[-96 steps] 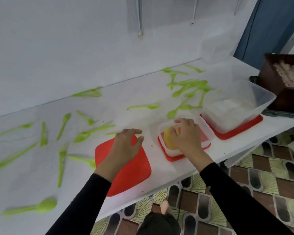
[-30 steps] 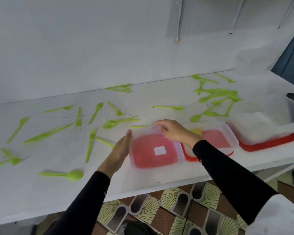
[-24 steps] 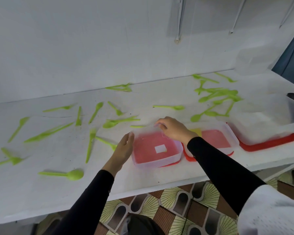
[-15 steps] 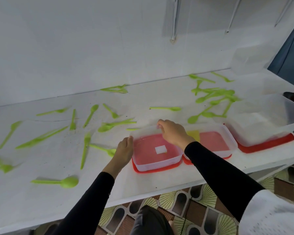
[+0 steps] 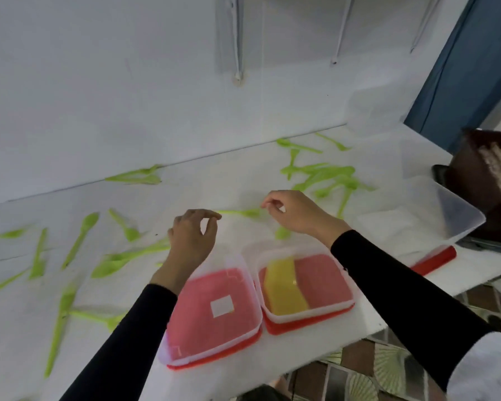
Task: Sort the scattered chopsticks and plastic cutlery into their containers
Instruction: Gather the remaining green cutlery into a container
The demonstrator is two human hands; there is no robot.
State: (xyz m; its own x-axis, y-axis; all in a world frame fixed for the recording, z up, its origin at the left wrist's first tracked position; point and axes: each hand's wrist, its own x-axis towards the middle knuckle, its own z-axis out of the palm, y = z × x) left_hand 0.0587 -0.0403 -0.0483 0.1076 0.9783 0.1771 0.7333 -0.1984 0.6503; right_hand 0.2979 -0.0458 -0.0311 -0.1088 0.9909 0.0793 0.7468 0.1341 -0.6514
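Now | both hands have left the near container (image 5: 214, 311), which sits beside the second container (image 5: 304, 285) | left hand (image 5: 194, 235) loosely curled, empty | right hand (image 5: 295, 212) curled at a green spoon (image 5: 243, 212), grasp unclear | cutlery scattered on bench (image 5: 185, 195); sorting likely begins.

Motion blur is smearing the green cutlery (image 5: 324, 175) heaped toward the surface's (image 5: 203, 186) far right corner, so forks and spoons are running together there. One green strip (image 5: 6, 280) is running off the picture's left edge. The right sleeve (image 5: 402, 285) is covering part of the red lid (image 5: 434, 259) under the clear tub (image 5: 451, 215), and the left sleeve (image 5: 122, 342) is hiding the near container's (image 5: 214, 311) left rim. The fingers (image 5: 268, 201) of the right hand (image 5: 297, 214) are hanging at the end of a green spoon (image 5: 237, 212). Blur is hiding whether they are pinching it. The right edge is cutting off a dark box (image 5: 480, 180).
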